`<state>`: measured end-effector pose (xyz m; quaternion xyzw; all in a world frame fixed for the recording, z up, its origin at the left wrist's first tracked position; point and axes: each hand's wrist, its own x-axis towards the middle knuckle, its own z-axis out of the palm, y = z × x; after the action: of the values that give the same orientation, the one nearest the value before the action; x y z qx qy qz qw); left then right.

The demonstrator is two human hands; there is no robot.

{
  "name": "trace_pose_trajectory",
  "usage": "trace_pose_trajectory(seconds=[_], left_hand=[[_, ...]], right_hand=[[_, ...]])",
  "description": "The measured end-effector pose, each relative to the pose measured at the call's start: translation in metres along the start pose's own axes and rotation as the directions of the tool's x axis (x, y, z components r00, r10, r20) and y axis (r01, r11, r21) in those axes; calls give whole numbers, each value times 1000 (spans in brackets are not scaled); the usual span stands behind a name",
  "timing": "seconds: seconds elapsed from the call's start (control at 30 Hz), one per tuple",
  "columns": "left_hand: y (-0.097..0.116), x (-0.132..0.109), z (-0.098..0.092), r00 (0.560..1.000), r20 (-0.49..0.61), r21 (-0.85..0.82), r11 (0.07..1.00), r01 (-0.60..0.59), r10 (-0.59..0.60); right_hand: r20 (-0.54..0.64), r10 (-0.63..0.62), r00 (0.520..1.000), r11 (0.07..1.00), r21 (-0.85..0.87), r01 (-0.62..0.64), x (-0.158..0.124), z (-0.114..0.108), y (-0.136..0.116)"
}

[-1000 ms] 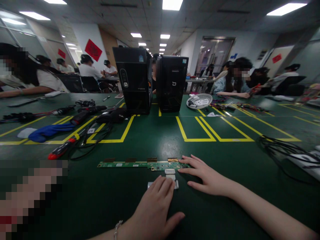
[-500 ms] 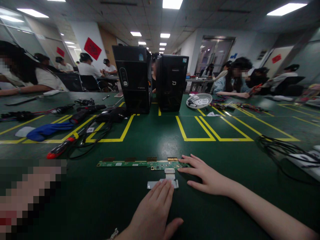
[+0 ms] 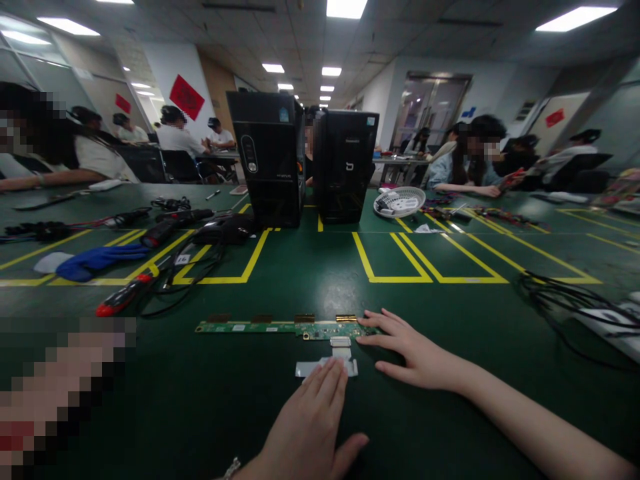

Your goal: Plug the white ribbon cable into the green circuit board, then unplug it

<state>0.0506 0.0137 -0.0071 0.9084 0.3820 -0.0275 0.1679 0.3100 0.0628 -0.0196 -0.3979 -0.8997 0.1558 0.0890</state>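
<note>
The long, narrow green circuit board (image 3: 270,329) lies crosswise in front of you, flat on the dark green tabletop (image 3: 200,400), with a flat grey-white ribbon cable (image 3: 307,369) at its near edge. Beyond it, yellow tape outlines (image 3: 400,280) mark the surface. To your left lie a red-and-black screwdriver (image 3: 123,297) and a blue glove (image 3: 95,261); to your right, a tangle of black cables (image 3: 540,293). Farther back stand two black computer towers (image 3: 345,167), with a white oval plastic basket (image 3: 416,193) to their right. People (image 3: 445,170) sit about the room under bright rectangular ceiling lights (image 3: 346,8). Your left hand (image 3: 311,413) lies palm down over the ribbon cable, its fingers close together, the thumb held apart. Your right hand (image 3: 410,350) reaches in from the right, fingers spread, two tips at the board's right end.
</note>
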Motion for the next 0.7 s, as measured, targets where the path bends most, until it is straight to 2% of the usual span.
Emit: trace_pose_trajectory(seconds=[0.2,0.33,0.53,0.7], left_hand=[[0,0,4,998,-63,-92,996,7,-13],[0,0,6,998,-57,-70,998,4,-8],[2,2,-5,1000,-2,-31,1000,6,-6],[1,1,-8,1000,0,1,1000,-3,3]], right_hand=[[-5,-7,1000,1000,7,7,-1,2,2],[-3,-11,1000,1000,3,11,-1,2,2],[-13,-9,1000,1000,19,10,-1,1,1],[4,-13,1000,1000,-2,13,-1,2,3]])
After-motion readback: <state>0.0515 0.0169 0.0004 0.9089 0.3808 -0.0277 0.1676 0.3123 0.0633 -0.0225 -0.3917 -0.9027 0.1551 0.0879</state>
